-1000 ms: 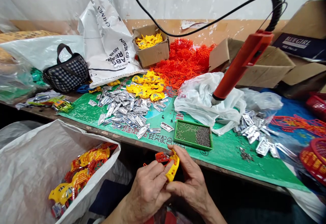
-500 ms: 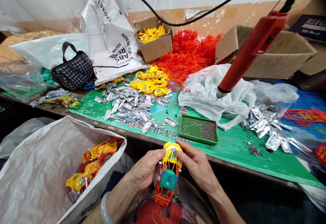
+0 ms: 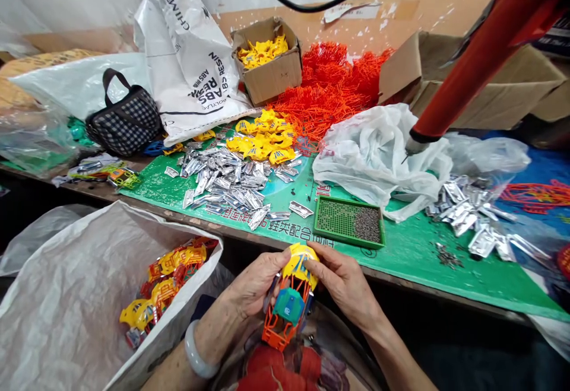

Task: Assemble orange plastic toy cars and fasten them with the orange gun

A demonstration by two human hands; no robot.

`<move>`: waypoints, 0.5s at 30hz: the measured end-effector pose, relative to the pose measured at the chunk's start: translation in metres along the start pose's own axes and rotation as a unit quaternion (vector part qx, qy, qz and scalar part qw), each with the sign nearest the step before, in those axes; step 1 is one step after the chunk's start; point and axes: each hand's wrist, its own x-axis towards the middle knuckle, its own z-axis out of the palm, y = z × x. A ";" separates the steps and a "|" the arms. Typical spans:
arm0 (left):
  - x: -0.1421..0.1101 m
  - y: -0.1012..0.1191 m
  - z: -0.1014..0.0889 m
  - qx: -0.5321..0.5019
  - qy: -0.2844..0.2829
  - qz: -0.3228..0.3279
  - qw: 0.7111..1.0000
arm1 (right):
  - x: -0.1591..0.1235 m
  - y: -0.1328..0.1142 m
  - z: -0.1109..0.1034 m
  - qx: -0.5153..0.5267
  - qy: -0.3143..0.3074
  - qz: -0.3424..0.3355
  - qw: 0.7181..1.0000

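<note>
Pinching the toy vehicle [image 3: 288, 305] by its yellow cover [image 3: 299, 260], the left hand [image 3: 256, 284] and right hand [image 3: 344, 283] held it over the lap [image 3: 278, 370], near the green tabletop [image 3: 414, 260], where a green tray [image 3: 332, 219] lay beside scattered silver pieces [image 3: 227, 183].

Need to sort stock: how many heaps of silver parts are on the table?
2: the left heap, in front of the yellow parts, and the right heap, beside the white bag. Others may be hidden.
</note>
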 end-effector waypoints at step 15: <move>0.003 -0.013 -0.002 -0.031 -0.018 0.035 0.999 | -0.002 -0.005 -0.001 -0.112 0.009 -0.055 0.992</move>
